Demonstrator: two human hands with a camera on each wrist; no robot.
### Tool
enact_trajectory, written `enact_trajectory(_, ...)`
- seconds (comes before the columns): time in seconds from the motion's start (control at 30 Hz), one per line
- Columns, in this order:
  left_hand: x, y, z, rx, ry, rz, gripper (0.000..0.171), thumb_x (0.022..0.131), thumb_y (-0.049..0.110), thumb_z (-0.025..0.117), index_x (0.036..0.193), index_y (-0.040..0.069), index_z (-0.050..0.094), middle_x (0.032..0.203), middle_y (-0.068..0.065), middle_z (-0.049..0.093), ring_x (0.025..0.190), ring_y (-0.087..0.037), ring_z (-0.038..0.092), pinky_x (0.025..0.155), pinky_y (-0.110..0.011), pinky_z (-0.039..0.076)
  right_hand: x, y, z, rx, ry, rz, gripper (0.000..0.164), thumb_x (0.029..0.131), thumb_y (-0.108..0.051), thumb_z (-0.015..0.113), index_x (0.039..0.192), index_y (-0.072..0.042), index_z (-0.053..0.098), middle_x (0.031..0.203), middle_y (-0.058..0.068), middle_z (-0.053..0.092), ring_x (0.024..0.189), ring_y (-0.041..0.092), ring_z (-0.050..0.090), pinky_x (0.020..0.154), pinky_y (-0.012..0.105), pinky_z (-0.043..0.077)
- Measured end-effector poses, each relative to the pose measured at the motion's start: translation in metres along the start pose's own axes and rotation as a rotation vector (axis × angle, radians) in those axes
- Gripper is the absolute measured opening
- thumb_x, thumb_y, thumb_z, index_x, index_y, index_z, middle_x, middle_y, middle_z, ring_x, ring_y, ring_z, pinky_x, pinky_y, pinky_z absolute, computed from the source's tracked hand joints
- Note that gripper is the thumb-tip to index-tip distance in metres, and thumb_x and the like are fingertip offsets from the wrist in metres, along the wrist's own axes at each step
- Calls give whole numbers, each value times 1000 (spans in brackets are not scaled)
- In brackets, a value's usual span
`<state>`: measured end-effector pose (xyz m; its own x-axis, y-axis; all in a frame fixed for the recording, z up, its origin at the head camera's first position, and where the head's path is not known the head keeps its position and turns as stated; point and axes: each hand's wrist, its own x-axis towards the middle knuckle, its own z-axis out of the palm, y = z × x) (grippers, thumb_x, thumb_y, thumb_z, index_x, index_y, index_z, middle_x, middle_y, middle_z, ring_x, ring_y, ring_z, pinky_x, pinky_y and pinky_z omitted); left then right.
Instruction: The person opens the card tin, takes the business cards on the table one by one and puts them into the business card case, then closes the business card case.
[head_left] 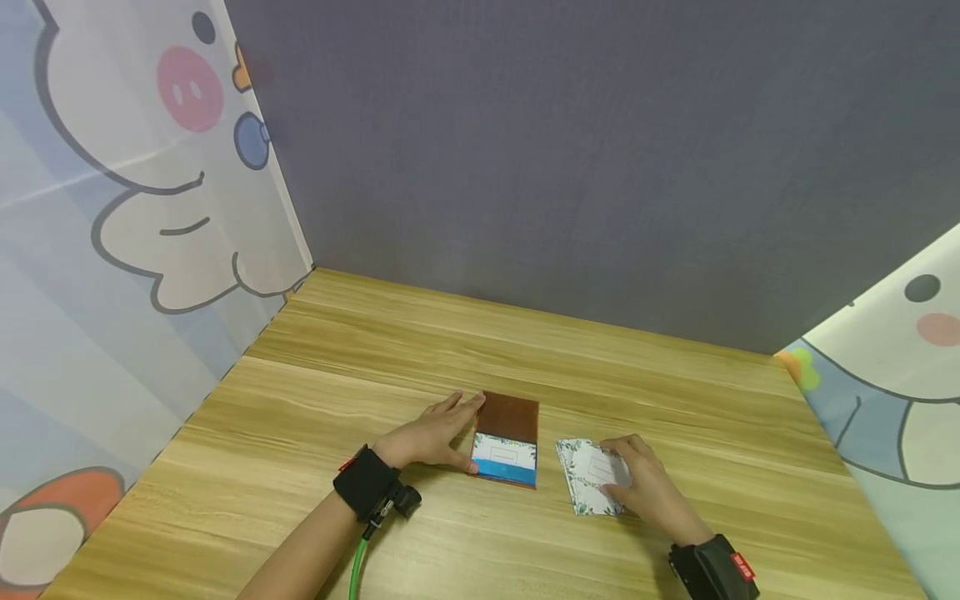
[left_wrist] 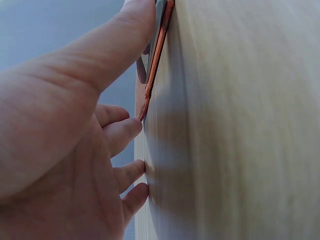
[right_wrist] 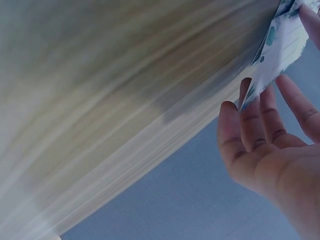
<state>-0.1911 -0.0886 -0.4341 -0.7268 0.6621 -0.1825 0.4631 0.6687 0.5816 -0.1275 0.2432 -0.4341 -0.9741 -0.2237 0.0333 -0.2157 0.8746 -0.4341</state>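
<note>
A brown card holder [head_left: 507, 417] lies on the wooden table, with a leaf-patterned white card [head_left: 504, 450] in its lower part above a blue strip [head_left: 502, 472]. My left hand [head_left: 429, 435] rests at the holder's left side, fingers extended, index finger by the top corner and thumb at the lower edge. To the right is a small pile of white cards with green leaf borders [head_left: 573, 479]. Over it, my right hand [head_left: 637, 477] pinches the top card [head_left: 597, 473] between thumb and fingers. In the right wrist view, that card [right_wrist: 280, 50] tilts up at its edge.
Behind the wooden table [head_left: 420, 333] stands a grey panel [head_left: 540, 167]. Cartoon-printed sheets flank it, one at the left [head_left: 90, 250] and one at the right [head_left: 900, 433]. A green cable [head_left: 357, 571] runs from the left wrist camera.
</note>
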Motion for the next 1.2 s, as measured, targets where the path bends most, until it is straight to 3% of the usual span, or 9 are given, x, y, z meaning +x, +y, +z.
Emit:
enact_trajectory(0.33, 0, -2, 1, -4, 5, 8, 100, 78, 43, 68, 148, 9, 7, 154, -8, 15, 141, -34, 1, 110, -57, 11, 2, 0, 1, -3, -6, -10, 55, 68, -5, 76, 118, 2, 54, 117, 16, 57, 106, 35, 53, 89, 50, 43)
enact_trajectory(0.6, 2, -5, 3, 6, 5, 3, 100, 77, 45, 68, 148, 11, 7, 154, -6, 14, 142, -32, 1, 110, -57, 12, 2, -2, -3, 71, 2, -36, 36, 81, 10, 59, 115, 0, 57, 118, 19, 58, 109, 37, 55, 86, 44, 49)
enact_trajectory(0.73, 2, -4, 3, 2, 4, 3, 100, 78, 45, 68, 148, 10, 7, 154, -6, 14, 142, -32, 1, 110, -57, 11, 4, -2, -4, 95, 13, -33, 33, 83, 13, 54, 112, -3, 60, 115, 17, 60, 103, 30, 60, 74, 32, 52)
enact_trajectory(0.87, 2, -3, 2, 1, 4, 0, 100, 78, 44, 68, 148, 10, 7, 154, -6, 14, 142, -33, 1, 110, -57, 11, 5, -3, -6, 86, 27, -28, 33, 84, 11, 53, 111, -5, 61, 112, 14, 62, 91, 19, 60, 64, 24, 46)
enact_trajectory(1.03, 2, -3, 3, 6, 6, 1, 100, 77, 44, 68, 148, 10, 7, 154, -6, 14, 142, -32, 1, 110, -57, 12, 9, -4, -7, 95, 29, -40, 32, 85, 11, 52, 113, -4, 59, 107, 11, 62, 65, 4, 46, 55, 21, 38)
enact_trajectory(1.2, 2, -4, 3, 8, 6, 4, 100, 77, 44, 68, 148, 10, 7, 154, -6, 14, 142, -32, 1, 110, -57, 12, 14, -10, -7, 98, 65, -90, 34, 83, 13, 53, 112, -4, 60, 107, 11, 63, 72, 7, 54, 59, 22, 44)
